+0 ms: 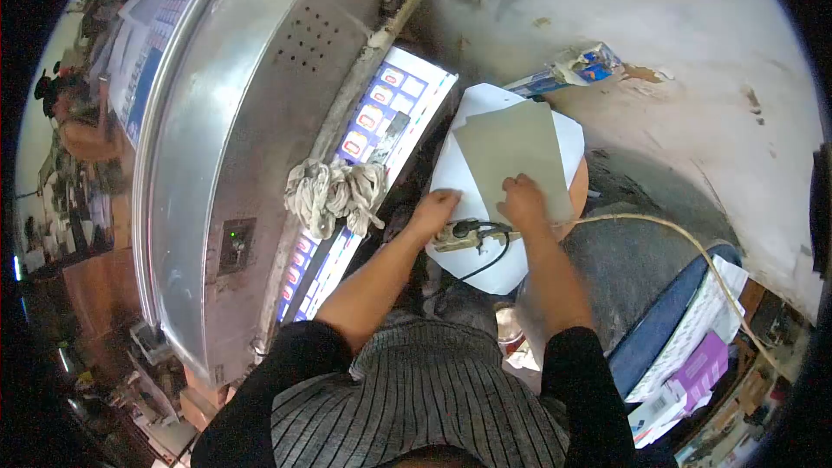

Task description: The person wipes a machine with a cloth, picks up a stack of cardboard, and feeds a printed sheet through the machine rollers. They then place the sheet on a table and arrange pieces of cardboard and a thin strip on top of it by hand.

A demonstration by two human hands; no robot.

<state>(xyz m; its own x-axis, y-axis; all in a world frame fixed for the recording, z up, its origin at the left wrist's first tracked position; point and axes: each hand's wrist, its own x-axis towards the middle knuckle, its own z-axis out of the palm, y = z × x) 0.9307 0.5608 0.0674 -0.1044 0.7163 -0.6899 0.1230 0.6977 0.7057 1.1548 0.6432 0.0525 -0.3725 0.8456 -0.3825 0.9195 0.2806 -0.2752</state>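
Note:
A white sheet or board with angled corners lies in front of me, and grey-green sheets overlap on top of it. My right hand rests at the lower part of the grey-green sheets, its fingers curled against them. At the left edge of the white board is my left hand, with thumb and fingers pressed together on that edge. Between my hands, near the lower edge of the sheets, sits a worn metal clamp-like piece with a black cable looping from it.
On my left stands a large metal machine housing, with a bundle of whitish cloth beside it on printed sheets. A pale hose curves along the right. Boxes and papers lean at the lower right. A stained wall rises ahead.

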